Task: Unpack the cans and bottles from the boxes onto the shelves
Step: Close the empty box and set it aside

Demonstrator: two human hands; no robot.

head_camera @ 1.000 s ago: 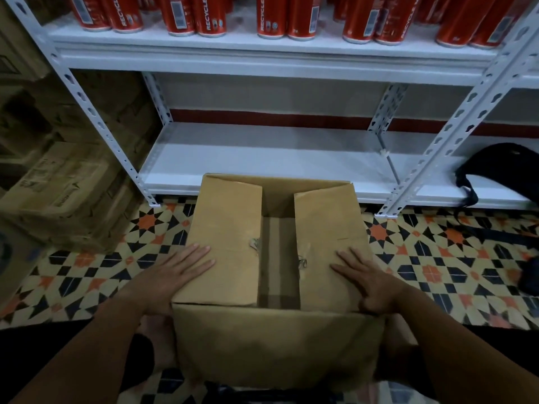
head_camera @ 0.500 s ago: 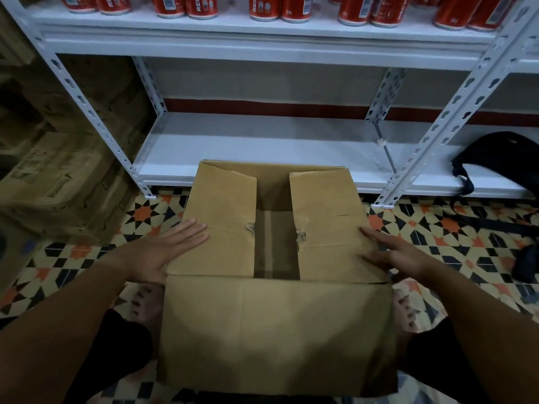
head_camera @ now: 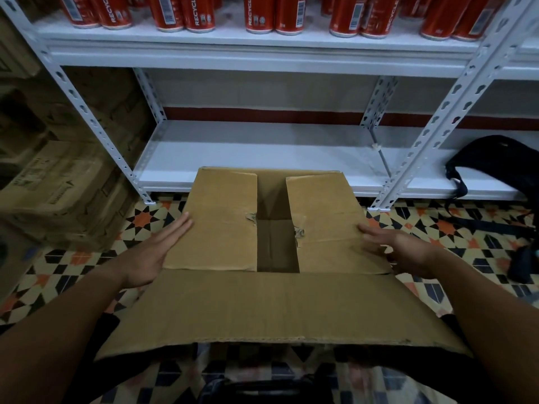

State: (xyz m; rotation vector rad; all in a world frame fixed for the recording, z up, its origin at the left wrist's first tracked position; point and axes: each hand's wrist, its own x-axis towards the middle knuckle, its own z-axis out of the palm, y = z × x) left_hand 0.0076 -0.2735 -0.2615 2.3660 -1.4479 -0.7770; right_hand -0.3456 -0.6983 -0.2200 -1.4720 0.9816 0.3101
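A brown cardboard box [head_camera: 221,225] sits in front of me with its two side flaps folded in and its near flap hanging toward me. The gap between the flaps shows a bare cardboard bottom. My left hand [head_camera: 154,252] lies flat with straight fingers against the box's left edge. My right hand [head_camera: 399,246] is at the right edge, fingers loosely bent, slightly blurred. Several red cans [head_camera: 259,13] stand in a row on the upper white shelf [head_camera: 262,51]. The lower shelf [head_camera: 262,158] behind the box holds no cans.
More cardboard boxes [head_camera: 58,188] are stacked on the left beside the shelf post. A black bag [head_camera: 495,164] lies on the lower shelf at the right, with a strap hanging. Patterned floor tiles [head_camera: 437,225] surround the box.
Both hands slid off the tops of the side flaps outward to the box's left and right edges. The box came nearer to me and its near flap dropped lower.
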